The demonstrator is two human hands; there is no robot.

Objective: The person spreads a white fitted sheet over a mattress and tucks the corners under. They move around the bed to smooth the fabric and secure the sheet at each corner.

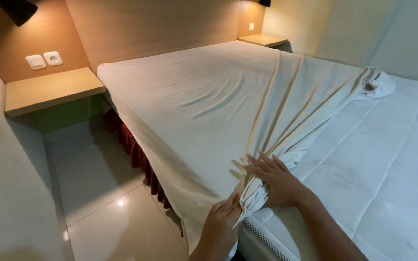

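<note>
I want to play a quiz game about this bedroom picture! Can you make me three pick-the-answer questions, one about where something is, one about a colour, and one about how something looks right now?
1. Where are both hands?
A. At the near corner of the mattress
B. On the wooden shelf
C. On the floor

2. What colour is the frilly skirt under the bed?
A. Blue
B. Dark red
C. Yellow

3. How does the sheet lie on the mattress?
A. Folded in a neat square
B. Spread over all of it
C. Over the far part only, bunched at the hands

Answers:
1. A: the left hand and right hand press the sheet at the mattress corner.
2. B: the bed skirt shows dark red beside the floor.
3. C: long creases run to the hands, and the quilted mattress lies bare on the right.
</note>
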